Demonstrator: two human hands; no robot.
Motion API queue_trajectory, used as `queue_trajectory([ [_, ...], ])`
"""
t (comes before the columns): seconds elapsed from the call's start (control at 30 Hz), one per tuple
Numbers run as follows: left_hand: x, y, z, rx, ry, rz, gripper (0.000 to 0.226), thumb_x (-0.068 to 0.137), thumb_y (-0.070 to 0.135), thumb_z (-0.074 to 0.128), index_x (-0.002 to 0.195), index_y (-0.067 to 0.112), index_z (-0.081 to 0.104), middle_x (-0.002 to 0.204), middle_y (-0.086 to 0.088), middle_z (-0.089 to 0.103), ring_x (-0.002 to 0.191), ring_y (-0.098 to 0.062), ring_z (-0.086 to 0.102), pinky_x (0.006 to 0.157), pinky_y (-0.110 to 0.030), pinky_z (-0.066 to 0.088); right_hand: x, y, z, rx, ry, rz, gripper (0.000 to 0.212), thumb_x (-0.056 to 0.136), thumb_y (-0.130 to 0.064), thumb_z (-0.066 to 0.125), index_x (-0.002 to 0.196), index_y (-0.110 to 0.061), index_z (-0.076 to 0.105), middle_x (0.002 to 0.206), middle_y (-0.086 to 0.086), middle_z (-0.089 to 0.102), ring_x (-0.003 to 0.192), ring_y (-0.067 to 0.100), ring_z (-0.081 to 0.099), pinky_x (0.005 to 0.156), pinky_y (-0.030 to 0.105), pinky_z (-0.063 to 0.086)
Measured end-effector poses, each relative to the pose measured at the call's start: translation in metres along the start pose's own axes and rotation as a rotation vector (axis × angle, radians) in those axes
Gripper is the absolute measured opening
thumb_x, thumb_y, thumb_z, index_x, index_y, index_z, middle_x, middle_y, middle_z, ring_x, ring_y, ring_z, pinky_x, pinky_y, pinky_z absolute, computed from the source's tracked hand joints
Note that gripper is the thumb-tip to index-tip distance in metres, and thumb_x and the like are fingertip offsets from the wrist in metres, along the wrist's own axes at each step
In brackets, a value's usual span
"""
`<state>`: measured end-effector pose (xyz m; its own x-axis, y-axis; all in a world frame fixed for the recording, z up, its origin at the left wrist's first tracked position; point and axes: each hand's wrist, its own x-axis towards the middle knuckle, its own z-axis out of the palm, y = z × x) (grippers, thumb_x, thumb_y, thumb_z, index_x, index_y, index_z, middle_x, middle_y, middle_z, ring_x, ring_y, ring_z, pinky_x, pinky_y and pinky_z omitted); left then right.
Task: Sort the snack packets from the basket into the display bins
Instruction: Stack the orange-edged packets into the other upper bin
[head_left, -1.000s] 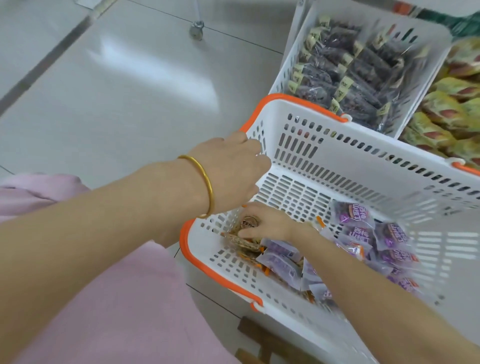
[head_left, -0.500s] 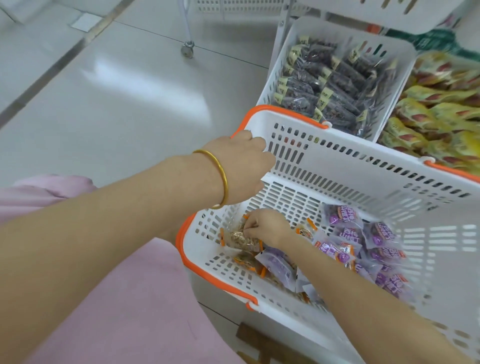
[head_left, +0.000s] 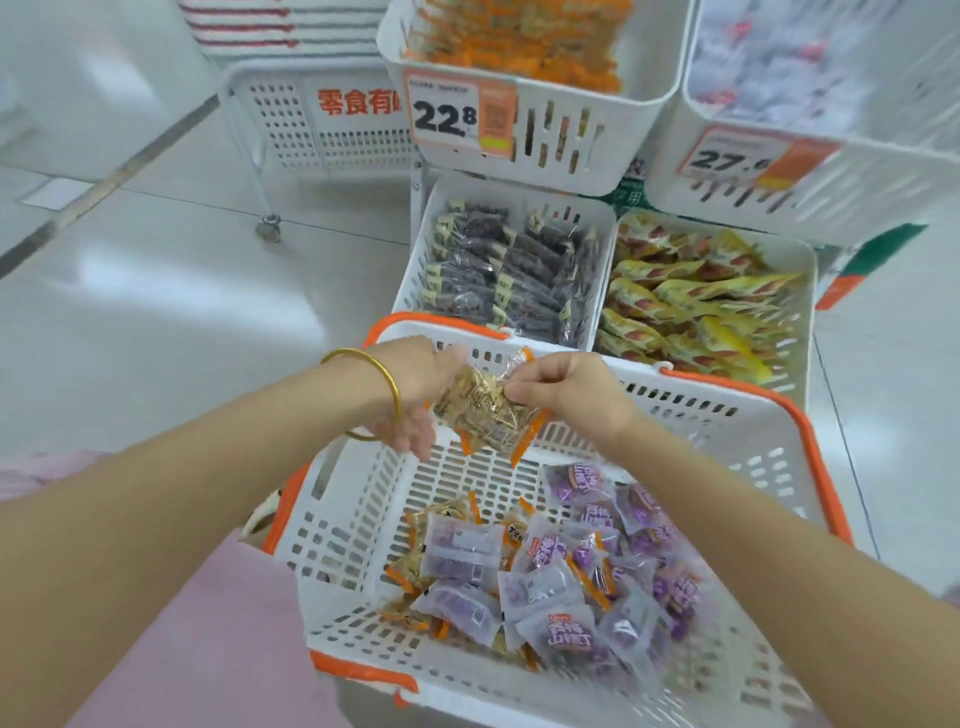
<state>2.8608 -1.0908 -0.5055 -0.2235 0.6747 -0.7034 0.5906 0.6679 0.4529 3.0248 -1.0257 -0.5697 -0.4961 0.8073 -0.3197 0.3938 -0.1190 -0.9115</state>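
Head view: the orange-edged packet hangs over the far rim of the basket, its long axis tilted from upper left down to lower right. The right hand pinches its upper right corner, while the left hand lies against its left side, too blurred to tell whether it grips. The upper bin of orange packets, likely its home, stands ahead and above both hands

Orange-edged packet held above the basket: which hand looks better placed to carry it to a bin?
Probably the right hand: it visibly pinches the orange-edged packet by its upper edge, and the display bins lie ahead. The left hand meets its side, grip blurred.
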Motion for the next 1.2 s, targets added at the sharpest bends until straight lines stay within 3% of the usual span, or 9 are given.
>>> queue_trajectory([
  [0.1,0.004,0.021,0.01,-0.412,-0.111,-0.029,0.071,0.091,0.064,0.027,0.149,0.023,0.016,0.111,-0.036,0.058,0.077,-0.036,0.069,0.067,-0.037,0.058,-0.009,-0.019,-0.016,-0.041,0.046,-0.071,0.008,0.082,-0.013,0.071,0.074,-0.013,0.072,0.075,-0.002,0.069,0.064,0.007,0.059,0.065,0.022,0.052],
  [0.2,0.015,0.032,0.014,-0.565,-0.057,0.014,0.077,0.088,0.064,0.04,0.146,0.015,0.025,0.108,-0.037,0.06,0.08,-0.036,0.069,0.072,-0.04,0.059,-0.017,-0.027,-0.024,-0.063,0.069,-0.131,0.009,0.085,-0.015,0.068,0.08,-0.009,0.072,0.076,0.005,0.069,0.066,0.011,0.059,0.068,0.027,0.053],
  [0.37,0.016,0.039,0.014,-0.625,-0.057,0.095,0.034,0.093,0.019,0.053,0.118,-0.003,0.05,0.09,-0.022,0.068,0.078,-0.03,0.07,0.075,-0.037,0.058,-0.021,-0.016,-0.032,-0.025,0.141,-0.163,0.012,0.089,-0.012,0.063,0.088,-0.019,0.073,0.09,0.005,0.072,0.077,0.019,0.064,0.073,0.027,0.055],
  [0.47,0.014,0.04,0.01,-0.706,-0.053,0.167,0.019,0.093,-0.003,0.046,0.11,0.003,0.042,0.092,-0.018,0.065,0.076,-0.026,0.069,0.066,-0.038,0.059,-0.021,-0.008,-0.044,-0.05,0.214,-0.152,0.019,0.087,-0.004,0.063,0.087,-0.022,0.07,0.064,-0.009,0.057,0.059,0.009,0.05,0.063,0.02,0.049],
  [0.53,0.016,0.037,0.006,-0.7,-0.041,0.193,0.023,0.093,-0.006,0.046,0.114,0.001,0.045,0.098,-0.021,0.063,0.079,-0.025,0.066,0.072,-0.041,0.056,-0.023,-0.007,-0.053,-0.091,0.24,-0.181,0.024,0.086,0.002,0.062,0.088,-0.021,0.066,0.063,-0.009,0.05,0.054,0.004,0.045,0.06,0.024,0.047],
  [0.7,0.022,0.029,-0.002,-0.649,0.045,0.255,0.036,0.088,-0.004,0.057,0.122,0.006,0.048,0.109,-0.019,0.062,0.094,-0.027,0.062,0.082,-0.039,0.053,-0.027,-0.018,-0.072,-0.079,0.149,-0.151,0.045,0.084,0.002,0.065,0.116,-0.026,0.052,0.087,-0.004,0.068,0.08,0.007,0.065,0.066,0.015,0.051],
  [0.93,0.026,0.026,0.0,-0.465,0.109,0.343,0.041,0.082,0.012,0.069,0.116,-0.001,0.051,0.091,-0.018,0.057,0.072,-0.02,0.048,0.058,-0.03,0.038,-0.025,-0.029,-0.076,-0.023,0.021,-0.187,0.01,0.083,-0.005,0.068,0.083,-0.015,0.069,0.076,0.006,0.064,0.072,0.02,0.054,0.073,0.035,0.046],
  [1.1,0.023,0.031,0.005,-0.515,0.103,0.352,0.005,0.092,0.013,0.058,0.091,0.009,0.055,0.081,-0.012,0.043,0.061,-0.016,0.036,0.061,-0.031,0.038,-0.022,-0.029,-0.065,0.12,0.027,-0.186,0.014,0.083,-0.001,0.066,0.078,-0.014,0.064,0.068,-0.001,0.061,0.059,0.007,0.055,0.054,0.016,0.046],
  [1.2,0.022,0.032,0.008,-0.549,0.071,0.353,0.006,0.094,0.015,0.054,0.089,0.012,0.055,0.082,-0.012,0.041,0.065,-0.021,0.034,0.068,-0.037,0.04,-0.02,-0.025,-0.057,0.171,0.02,-0.171,0.012,0.084,-0.002,0.066,0.08,-0.013,0.062,0.068,-0.003,0.064,0.059,0.007,0.058,0.054,0.019,0.049],
])
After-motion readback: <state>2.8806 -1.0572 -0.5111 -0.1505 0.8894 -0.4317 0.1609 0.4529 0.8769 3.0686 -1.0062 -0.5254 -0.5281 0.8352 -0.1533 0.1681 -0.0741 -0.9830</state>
